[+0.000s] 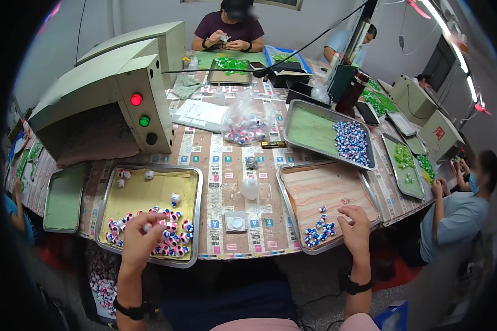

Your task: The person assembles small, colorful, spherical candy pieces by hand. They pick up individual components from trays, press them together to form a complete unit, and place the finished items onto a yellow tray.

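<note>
My left hand (141, 241) is over the near part of a metal tray (100, 212) lined with yellow cloth. Its fingers are curled together, and a small white piece (147, 227) shows between them. Around and beneath it lie many small round painted pieces (174, 240) in white, pink, blue and black. My right hand (354, 229) hovers at the right side of another metal tray (315, 185) with a pinkish cloth. Thumb and forefinger are bent but apart, with nothing visible between them. Beside it sits a cluster of smaller blue, white and red pieces (317, 233).
Between the trays stand a white plastic bottle (250, 188) and a small square holder (236, 222). Farther back are a bag of pieces (246, 124), a tilted tray (309, 124) resting on the right one, and a beige machine (143, 83) with lit buttons. Other people work around the table.
</note>
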Available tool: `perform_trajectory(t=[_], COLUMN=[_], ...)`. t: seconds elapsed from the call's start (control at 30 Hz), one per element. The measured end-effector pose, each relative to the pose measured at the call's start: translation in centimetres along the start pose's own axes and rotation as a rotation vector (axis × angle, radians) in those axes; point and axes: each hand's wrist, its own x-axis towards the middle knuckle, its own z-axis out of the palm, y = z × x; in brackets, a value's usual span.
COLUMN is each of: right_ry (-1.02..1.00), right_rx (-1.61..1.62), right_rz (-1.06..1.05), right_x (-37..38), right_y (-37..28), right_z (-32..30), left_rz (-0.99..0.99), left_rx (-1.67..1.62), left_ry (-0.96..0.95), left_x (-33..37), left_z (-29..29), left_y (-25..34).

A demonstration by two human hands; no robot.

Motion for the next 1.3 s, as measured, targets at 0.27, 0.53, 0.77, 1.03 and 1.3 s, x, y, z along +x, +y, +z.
perform_trajectory(t=[0.27,0.53,0.77,1.03,1.3], right_ry=[-0.070,-0.132,-0.131,-0.543,-0.540], right_rx=[-0.122,-0.079,0.408,0.711,0.588], right_rz=[-0.276,-0.186,-0.096,0.047,-0.152], right_x=[2.6,3.2,1.1,-2.3,-2.2], right_y=[1.2,0.8,-3.2,-8.7,-11.8], right_z=[3.7,4.1,3.3,6.4,10.3], left_rz=[-0.349,-0.523,-0.566,-0.527,-0.547], left_rx=[-0.897,-0.966,-1.017,-1.017,-1.171], left_ry=[-0.348,-0.470,-0.483,-0.484,-0.463], left_x=[-4.8,-7.0,-7.3,-8.1,-9.1], left_z=[4.3,7.3,8.3,8.4,8.2], left_y=[-0.8,-1.6,-1.9,-2.9,-4.5])
